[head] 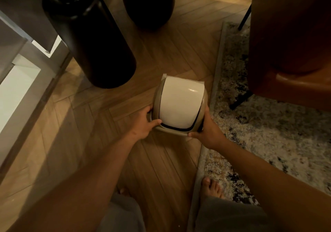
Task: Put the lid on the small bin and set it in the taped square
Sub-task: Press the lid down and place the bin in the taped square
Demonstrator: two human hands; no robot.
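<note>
The small bin stands on the wooden floor with its lid [180, 104] on top: a beige frame around a glossy white swing flap. The bin's body is hidden under the lid. My left hand [143, 124] grips the lid's left rim, thumb on the front edge. My right hand [206, 128] holds the right rim, fingertips under the front edge. A corner of pale tape [163, 76] shows on the floor just behind the bin at its far left; the rest of the taped square is covered.
A tall black vase [89, 40] stands close at the left rear, a second dark vessel [148, 4] further back. A patterned rug [268, 117] edges the bin's right side, with a brown leather chair [290, 40] on it. White furniture [18, 81] lies left. My bare foot [211, 187] is below.
</note>
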